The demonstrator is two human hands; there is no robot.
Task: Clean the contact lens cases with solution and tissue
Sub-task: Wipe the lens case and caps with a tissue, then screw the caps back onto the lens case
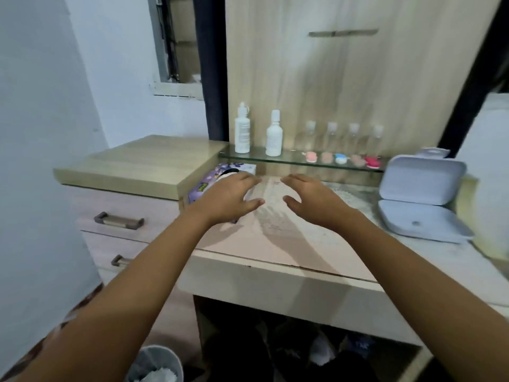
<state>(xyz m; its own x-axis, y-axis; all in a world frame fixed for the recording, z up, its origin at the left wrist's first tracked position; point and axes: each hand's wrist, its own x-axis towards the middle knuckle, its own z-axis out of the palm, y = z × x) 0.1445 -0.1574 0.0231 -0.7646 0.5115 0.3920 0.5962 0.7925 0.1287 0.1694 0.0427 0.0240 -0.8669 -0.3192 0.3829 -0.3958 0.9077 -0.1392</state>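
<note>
Several small contact lens cases sit in a row on a glass shelf (275, 157): a pink one (311, 156), a tan one (327, 157), a blue and white one (341, 158), another tan one (357, 160) and a red one (372, 162). Two white solution bottles (242, 129) (274, 134) stand at the shelf's left end. A purple tissue box (202, 187) lies under the shelf, partly hidden by my left hand (230, 198). My right hand (311, 198) hovers beside it over the desk. Both hands are empty, fingers spread.
Several clear small bottles (332, 136) stand behind the cases. An open white hinged box (421, 194) lies at the right of the desk. A raised wooden drawer unit (143, 164) is on the left. A bin (157, 365) stands on the floor below.
</note>
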